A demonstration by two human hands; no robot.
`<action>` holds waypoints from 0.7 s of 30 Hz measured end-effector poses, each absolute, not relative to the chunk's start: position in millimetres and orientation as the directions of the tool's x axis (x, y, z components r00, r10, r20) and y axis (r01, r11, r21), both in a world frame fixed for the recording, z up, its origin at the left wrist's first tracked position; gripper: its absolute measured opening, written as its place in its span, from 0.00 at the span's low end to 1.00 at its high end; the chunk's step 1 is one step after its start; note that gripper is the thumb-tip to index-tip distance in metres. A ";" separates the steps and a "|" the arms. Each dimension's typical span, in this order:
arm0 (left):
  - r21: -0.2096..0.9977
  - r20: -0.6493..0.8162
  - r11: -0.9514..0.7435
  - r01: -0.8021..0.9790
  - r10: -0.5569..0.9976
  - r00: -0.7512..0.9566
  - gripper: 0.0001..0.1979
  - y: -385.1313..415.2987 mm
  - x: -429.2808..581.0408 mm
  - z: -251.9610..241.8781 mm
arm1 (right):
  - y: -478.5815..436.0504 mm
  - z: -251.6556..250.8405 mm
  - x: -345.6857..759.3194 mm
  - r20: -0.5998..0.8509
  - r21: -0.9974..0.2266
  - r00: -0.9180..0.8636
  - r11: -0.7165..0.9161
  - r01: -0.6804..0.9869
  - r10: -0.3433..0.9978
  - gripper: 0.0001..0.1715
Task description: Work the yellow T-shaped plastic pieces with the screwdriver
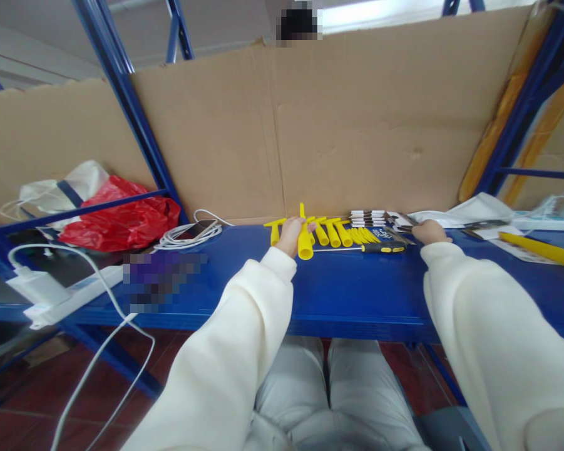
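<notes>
Head view. The left hand [290, 234] grips a yellow, hollow, tapered plastic piece [305, 243] just above the rear part of the blue metal worktop [357, 291]. The wide round opening of the piece faces the wearer; the narrow end points toward the cardboard panel [366, 125] behind. The fingers close around its side, presumably because the body offers a firm hold there and leaves both ends free.

The right hand [430, 232] is low over the rear of the worktop, next to a cluster of small, dark, flat pieces [399, 223]. Its fingertips are hidden, so whether it grasps one of these cannot be told.

Beside the held piece, further yellow tapered pieces [332, 233] form a row with their wide ends toward the wearer. The shared orientation probably allows each to be picked up in the same way. To their right lie smaller, slim yellow pieces [362, 235], set side by side, with a stack of white-and-black packets [367, 218] behind them. A screwdriver with a yellow-and-black handle [382, 248] lies crosswise in front, its metal shaft pointing left; this position seems to suit easy reach.

At the left, a coiled white cable [188, 237] rests near a crumpled red plastic bag [122, 216], apart from the yellow pieces.
</notes>
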State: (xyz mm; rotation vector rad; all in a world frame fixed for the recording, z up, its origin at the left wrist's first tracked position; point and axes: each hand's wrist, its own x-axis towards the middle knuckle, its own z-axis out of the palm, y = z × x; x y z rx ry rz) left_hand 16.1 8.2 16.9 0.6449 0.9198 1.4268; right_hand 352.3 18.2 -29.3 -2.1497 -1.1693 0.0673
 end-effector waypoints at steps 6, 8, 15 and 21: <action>0.820 -0.167 0.112 -0.561 0.985 -0.049 0.15 9.2 16.6 16.2 | 5.0 -12.6 329.3 0.255 -0.575 0.643 -0.421 0.702 0.722 0.21; 0.809 -0.184 0.132 -0.573 0.982 -0.034 0.16 8.9 16.8 16.5 | 3.2 -11.0 326.0 0.316 -0.539 0.638 -0.420 0.730 0.703 0.21; 0.800 -0.231 0.195 -0.568 0.973 0.008 0.20 9.0 16.8 15.1 | 4.4 -13.5 327.1 0.323 -0.507 0.626 -0.429 0.748 0.710 0.22; 0.814 -0.256 0.268 -0.515 0.962 0.096 0.20 6.6 15.9 15.0 | 4.1 -10.9 324.6 0.319 -0.495 0.608 -0.420 0.761 0.727 0.23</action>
